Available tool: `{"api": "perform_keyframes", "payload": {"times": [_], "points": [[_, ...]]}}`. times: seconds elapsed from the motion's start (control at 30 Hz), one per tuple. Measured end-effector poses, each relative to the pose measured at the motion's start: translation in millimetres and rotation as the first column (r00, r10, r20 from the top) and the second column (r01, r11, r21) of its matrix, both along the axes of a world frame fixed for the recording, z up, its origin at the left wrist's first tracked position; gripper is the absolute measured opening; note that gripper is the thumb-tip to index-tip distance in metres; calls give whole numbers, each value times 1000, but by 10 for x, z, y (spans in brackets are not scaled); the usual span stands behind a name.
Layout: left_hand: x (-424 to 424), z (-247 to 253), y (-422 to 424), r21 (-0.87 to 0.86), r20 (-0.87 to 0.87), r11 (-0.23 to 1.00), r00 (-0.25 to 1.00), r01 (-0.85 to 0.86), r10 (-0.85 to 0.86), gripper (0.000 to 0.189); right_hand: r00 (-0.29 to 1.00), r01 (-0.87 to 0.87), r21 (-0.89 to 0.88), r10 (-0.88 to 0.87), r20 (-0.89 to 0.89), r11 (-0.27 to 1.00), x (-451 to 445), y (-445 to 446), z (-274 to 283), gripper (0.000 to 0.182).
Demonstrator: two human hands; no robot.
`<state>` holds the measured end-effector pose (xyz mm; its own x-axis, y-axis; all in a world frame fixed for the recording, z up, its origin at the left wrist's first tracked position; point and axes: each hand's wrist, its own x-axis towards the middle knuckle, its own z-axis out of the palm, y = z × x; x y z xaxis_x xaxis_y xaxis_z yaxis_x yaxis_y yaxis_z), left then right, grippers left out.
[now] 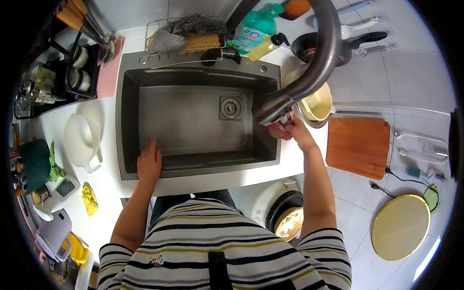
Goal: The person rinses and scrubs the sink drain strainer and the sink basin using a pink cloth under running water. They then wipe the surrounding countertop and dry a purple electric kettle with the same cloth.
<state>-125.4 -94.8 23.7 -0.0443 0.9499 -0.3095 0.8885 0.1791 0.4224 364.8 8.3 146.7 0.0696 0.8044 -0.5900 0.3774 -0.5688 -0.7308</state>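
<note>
My left hand [149, 162] hangs over the front left rim of the dark grey kitchen sink [195, 119]. Its fingers point into the basin, slightly apart and a little blurred, with nothing in them. At the right rim, my right hand [301, 135] grips a crumpled pinkish-red cloth [280, 131], partly hidden behind the spray head of the dark metal faucet [319, 69]. Just behind this hand stands a cream plastic basin [317, 103]. The round drain strainer [231, 107] lies in the sink floor towards the right.
A wire rack [149, 38] holding scrubbers stands behind the sink, beside a green detergent bottle [255, 29] and a yellow pump bottle [262, 48]. To the left are a white plastic jug [81, 139] and a yellow cloth [89, 199]. A wooden cutting board [358, 146] leans at right.
</note>
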Motion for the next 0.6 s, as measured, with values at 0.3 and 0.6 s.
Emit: {"api": "perform_keyframes", "payload": {"times": [0.3, 0.6], "points": [[-89, -461, 88, -49, 250, 989, 957, -140, 148, 47, 937, -66, 170, 3, 349, 983, -493, 174, -818, 56], [790, 226, 940, -271, 590, 963, 792, 15, 154, 42, 862, -243, 350, 35, 506, 905, -1659, 1432, -244, 56]]}}
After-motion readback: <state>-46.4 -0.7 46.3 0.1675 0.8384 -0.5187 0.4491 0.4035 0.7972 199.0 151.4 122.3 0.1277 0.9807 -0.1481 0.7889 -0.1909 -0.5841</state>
